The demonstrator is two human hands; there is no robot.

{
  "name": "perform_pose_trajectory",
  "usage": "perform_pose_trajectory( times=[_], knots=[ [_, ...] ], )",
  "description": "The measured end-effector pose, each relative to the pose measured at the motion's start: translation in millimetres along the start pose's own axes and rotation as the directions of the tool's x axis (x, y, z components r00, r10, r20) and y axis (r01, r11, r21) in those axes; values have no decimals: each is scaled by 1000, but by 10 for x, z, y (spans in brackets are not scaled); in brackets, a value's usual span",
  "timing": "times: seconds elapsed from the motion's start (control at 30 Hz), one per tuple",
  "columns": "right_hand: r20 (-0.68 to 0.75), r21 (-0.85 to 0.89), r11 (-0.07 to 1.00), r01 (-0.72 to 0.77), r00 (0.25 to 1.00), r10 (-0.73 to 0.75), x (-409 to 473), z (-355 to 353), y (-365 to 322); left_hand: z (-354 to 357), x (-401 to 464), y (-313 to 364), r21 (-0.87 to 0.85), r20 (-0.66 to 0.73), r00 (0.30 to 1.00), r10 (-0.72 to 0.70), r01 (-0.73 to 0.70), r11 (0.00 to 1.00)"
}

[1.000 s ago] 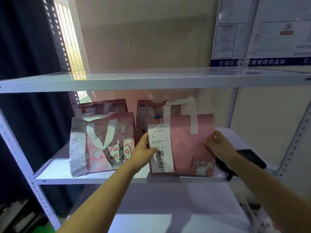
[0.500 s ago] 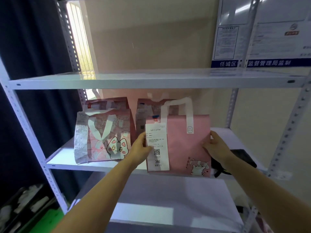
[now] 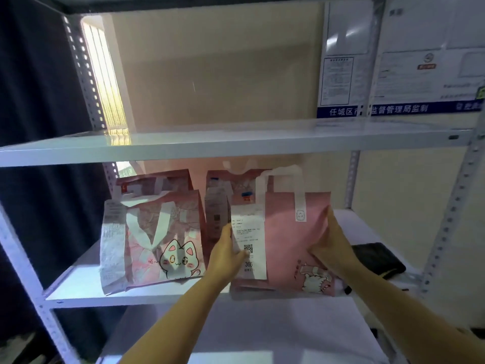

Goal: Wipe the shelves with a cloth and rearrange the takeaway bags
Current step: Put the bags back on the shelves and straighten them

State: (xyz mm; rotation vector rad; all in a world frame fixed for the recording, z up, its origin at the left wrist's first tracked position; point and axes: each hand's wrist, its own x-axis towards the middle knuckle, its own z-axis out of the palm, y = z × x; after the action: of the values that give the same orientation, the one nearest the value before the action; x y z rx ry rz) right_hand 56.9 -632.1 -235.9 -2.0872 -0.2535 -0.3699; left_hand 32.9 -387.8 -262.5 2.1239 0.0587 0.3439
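A plain pink takeaway bag [image 3: 288,243] with white handles and a white receipt [image 3: 248,240] stands at the front of the middle shelf [image 3: 86,287]. My left hand [image 3: 225,256] grips its left edge, thumb over the receipt. My right hand [image 3: 328,245] grips its right edge. To the left stands a patterned pink bag with a cat print [image 3: 162,240] and a long receipt. Two more bags [image 3: 157,179] stand behind, partly hidden. A dark cloth [image 3: 378,258] lies on the shelf at the right.
A white upper shelf [image 3: 236,143] spans the rack just above the bags. Perforated metal posts [image 3: 451,219] frame the rack. A lower shelf [image 3: 249,334] lies beneath my arms. Wall notices [image 3: 393,74] hang at the upper right; a dark curtain [image 3: 31,101] is at the left.
Both hands keep their grip on the plain pink bag's sides. The view has tilted upward, showing more of the upper shelf; the bag sits about where it was.
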Motion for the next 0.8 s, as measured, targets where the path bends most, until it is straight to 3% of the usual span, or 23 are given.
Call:
perform_pose_trajectory(
  times=[0.1, 0.27, 0.33, 0.4, 0.53, 0.63, 0.8],
  knots=[
    [-63, 52, 996, -71, 995, 74, 80, 149, 33, 6, 200, -108, -27, 22, 1000, 14, -13, 1000],
    [-221, -301, 934, -192, 967, 128, 26, 322, -77, -149, 313, -292, -103, 103, 988, 118, -108, 989],
    [-285, -260, 940, -222, 948, 145, -102, 380, -260, -320, 319, -286, -210, 97, 984, 150, -127, 969],
    [-313, -224, 961, -162, 946, 87, -200, 432, -398, -547, 313, -254, -281, 104, 969, 225, -188, 941],
    [-219, -76, 994, -77, 974, 58, -309, 702, -705, -1043, 198, -290, -181, 103, 910, 401, -379, 908],
    [-59, 13, 999, -44, 997, 45, -348, 1017, -979, -1356, 115, -437, -21, 107, 857, 505, -506, 862],
    [183, 8, 1000, -20, 983, 18, -282, 1717, -1296, -1919, 37, -836, 55, -22, 822, 570, -568, 821]
  ],
)
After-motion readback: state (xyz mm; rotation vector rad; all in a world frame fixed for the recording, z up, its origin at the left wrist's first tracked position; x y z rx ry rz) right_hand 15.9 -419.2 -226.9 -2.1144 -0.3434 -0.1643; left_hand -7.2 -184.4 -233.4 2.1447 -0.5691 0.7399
